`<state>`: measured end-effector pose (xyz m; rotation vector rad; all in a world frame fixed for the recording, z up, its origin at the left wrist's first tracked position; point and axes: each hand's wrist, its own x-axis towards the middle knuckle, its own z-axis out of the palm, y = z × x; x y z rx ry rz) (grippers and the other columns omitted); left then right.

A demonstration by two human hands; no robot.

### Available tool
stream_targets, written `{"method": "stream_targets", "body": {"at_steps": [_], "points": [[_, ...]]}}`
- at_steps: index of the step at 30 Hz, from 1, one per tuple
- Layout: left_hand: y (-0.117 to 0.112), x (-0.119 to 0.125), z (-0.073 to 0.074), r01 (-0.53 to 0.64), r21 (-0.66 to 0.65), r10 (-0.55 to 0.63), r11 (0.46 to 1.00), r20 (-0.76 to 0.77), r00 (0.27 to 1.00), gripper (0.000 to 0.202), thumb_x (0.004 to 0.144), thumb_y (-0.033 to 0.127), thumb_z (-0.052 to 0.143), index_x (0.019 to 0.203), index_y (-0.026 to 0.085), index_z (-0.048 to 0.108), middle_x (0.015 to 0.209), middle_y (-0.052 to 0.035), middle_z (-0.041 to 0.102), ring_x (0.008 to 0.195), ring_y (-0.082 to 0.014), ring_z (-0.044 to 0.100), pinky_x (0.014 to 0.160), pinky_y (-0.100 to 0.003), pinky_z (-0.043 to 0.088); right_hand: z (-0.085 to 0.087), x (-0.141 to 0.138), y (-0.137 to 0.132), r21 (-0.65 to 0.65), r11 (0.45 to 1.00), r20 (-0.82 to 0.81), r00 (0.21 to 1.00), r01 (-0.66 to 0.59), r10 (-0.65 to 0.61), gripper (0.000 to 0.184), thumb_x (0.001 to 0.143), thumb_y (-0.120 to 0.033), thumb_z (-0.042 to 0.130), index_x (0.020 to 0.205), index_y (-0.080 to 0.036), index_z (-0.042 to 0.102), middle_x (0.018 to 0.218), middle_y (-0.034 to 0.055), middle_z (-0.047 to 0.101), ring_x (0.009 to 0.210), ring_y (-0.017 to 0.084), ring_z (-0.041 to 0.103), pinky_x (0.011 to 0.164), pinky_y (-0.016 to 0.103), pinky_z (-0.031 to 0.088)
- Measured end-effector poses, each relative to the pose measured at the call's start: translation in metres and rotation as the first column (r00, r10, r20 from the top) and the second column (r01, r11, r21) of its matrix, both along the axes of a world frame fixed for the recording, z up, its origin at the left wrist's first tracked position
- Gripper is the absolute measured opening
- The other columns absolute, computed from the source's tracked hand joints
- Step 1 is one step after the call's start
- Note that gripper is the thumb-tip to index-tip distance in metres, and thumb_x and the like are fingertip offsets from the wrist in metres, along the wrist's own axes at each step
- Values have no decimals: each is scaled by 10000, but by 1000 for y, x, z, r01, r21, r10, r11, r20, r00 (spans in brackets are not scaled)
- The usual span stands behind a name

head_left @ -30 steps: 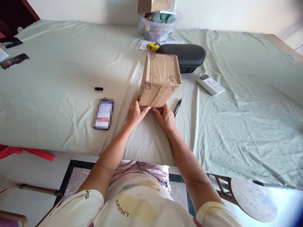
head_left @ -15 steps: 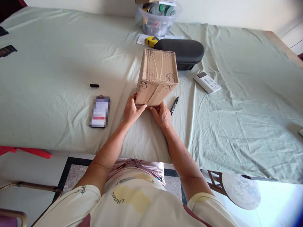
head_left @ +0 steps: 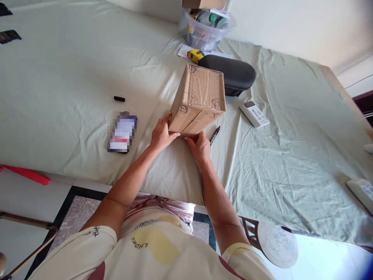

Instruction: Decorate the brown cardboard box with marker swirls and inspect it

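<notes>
A brown cardboard box with black scribbles near its corners stands on the cloth-covered table in front of me. My left hand grips its lower left edge, the thumb lying along the near bottom edge. At the lower right of the box, my right hand holds the bottom edge, its thumb close to the left thumb. Some fingers of both hands are hidden behind or under the box. Just right of my right hand lies a black marker without its cap. The black cap rests to the left, above a phone.
Behind the box are a black hard case, a yellow tape measure and a clear plastic tub of bottles. A white power bank lies to the right. A round stool stands below the table's front edge.
My view has tilted and turned a little, so the scene appears rotated clockwise. Both hands keep their hold on the box, which shows no clear movement on the table.
</notes>
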<state>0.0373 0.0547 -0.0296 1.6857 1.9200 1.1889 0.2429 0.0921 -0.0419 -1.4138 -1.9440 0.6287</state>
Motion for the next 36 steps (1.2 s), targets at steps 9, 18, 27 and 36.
{"method": "stream_targets", "body": {"at_steps": [9,18,27,36], "points": [[-10,-5,14,15,43,-16,999,25,1000,1090,863,871,649,1700,248,333,1186,-112,741,1009,-287,770,911,-368,616,4,4,-2,50,997,78,995,56,-60,734,850,-962,504,1015,-252,590,789,51,701,704,247,669,653,362,521],[-7,1,4,9,153,-12,988,18,1000,828,892,873,606,1342,178,614,1297,-159,680,1246,-313,694,996,-385,598,9,9,-1,168,984,107,993,-60,42,793,854,-1012,378,799,-246,575,647,26,581,605,194,575,570,316,403],[-9,0,1,-39,351,2,936,105,994,944,893,975,384,1520,280,514,1198,-93,721,1016,-260,755,861,-407,621,23,22,0,379,925,-95,995,24,14,904,850,-1031,283,916,-215,667,758,45,635,671,188,601,626,328,485],[-9,12,38,165,711,-83,683,-149,985,707,1020,775,446,1670,609,223,1848,81,95,1692,-367,290,1285,-577,445,58,12,-22,735,678,-27,1000,18,2,777,1058,-669,445,1722,-327,228,1692,188,380,1569,407,432,1166,657,508]]}}
